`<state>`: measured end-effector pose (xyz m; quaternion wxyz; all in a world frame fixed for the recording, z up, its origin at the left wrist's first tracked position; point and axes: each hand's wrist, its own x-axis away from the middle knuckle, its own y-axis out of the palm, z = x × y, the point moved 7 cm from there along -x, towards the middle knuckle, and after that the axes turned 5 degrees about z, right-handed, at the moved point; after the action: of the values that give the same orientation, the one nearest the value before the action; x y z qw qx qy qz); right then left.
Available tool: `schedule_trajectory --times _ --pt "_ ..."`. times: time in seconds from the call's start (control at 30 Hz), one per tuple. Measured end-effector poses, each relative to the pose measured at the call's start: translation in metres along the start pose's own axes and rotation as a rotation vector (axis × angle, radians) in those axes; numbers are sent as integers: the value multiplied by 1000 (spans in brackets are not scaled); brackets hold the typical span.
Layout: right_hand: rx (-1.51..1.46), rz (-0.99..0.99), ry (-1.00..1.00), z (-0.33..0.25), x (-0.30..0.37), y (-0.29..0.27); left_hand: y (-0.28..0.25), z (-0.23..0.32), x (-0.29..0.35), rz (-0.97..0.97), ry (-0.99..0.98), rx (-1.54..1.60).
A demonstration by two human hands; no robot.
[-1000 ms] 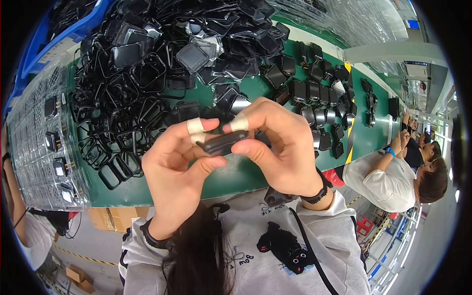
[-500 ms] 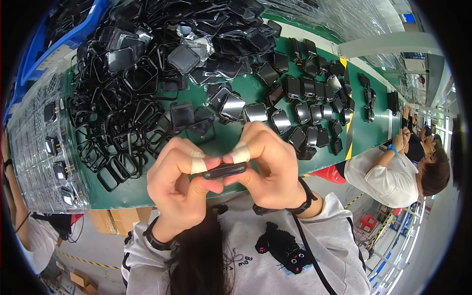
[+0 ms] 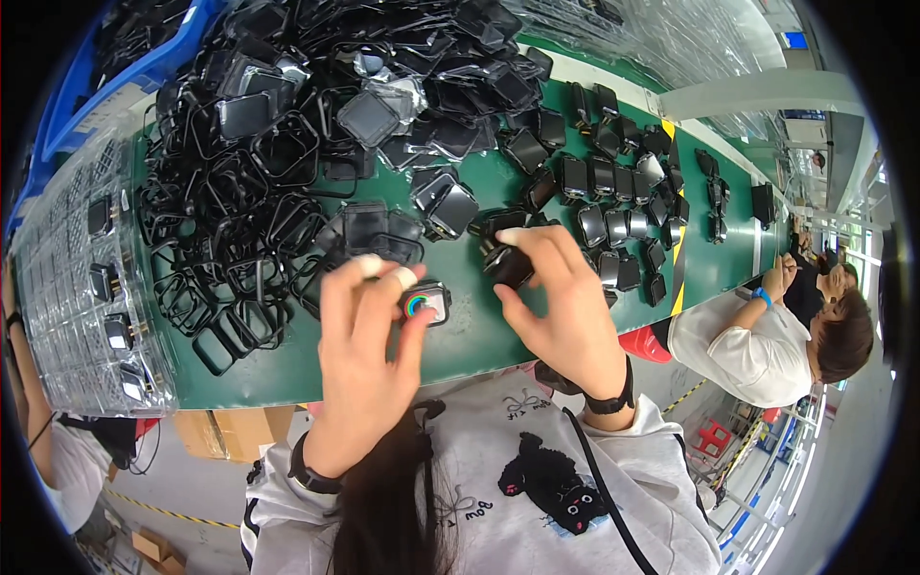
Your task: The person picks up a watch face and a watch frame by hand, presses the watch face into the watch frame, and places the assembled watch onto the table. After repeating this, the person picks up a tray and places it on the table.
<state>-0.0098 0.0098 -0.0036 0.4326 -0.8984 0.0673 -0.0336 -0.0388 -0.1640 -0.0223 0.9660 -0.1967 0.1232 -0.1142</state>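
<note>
My left hand (image 3: 369,335) pinches a square smartwatch body (image 3: 439,305) low over the green table (image 3: 287,374), thumb and fingers at its left side. A rainbow-coloured ring shows on the watch's pale face. To the right, my right hand (image 3: 577,321) has its fingers and thumb around a black watch body (image 3: 507,265), which tilts among others of its kind. Just beyond my hands lie a dark square watch (image 3: 450,209) and some clear-and-black square covers (image 3: 369,225). White tape wraps some of my fingertips.
Black square frames (image 3: 225,326) lie heaped at the left, with a pile of wrapped dark covers (image 3: 431,86) behind. Rows of watch bodies (image 3: 604,225) stand at the right before yellow-black tape (image 3: 677,230). Clear trays (image 3: 81,307) and a blue bin (image 3: 158,72) sit far left. A co-worker (image 3: 757,326) sits at right.
Both hands were together, pinching one watch edge-on near me. Now they are apart: the left has lowered the watch over the table, and the right has reached out to another watch body.
</note>
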Motion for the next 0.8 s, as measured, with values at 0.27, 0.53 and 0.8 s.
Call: schedule_trajectory --times 0.27,0.53,0.8 --pt "-320 152 -179 -59 -14 17 -6 -12 3 -33 -300 844" --pt "217 116 -336 -62 -39 24 -52 -32 -11 172 -305 709" --pt "183 63 -464 -56 -49 42 -48 -46 -16 242 -435 867"
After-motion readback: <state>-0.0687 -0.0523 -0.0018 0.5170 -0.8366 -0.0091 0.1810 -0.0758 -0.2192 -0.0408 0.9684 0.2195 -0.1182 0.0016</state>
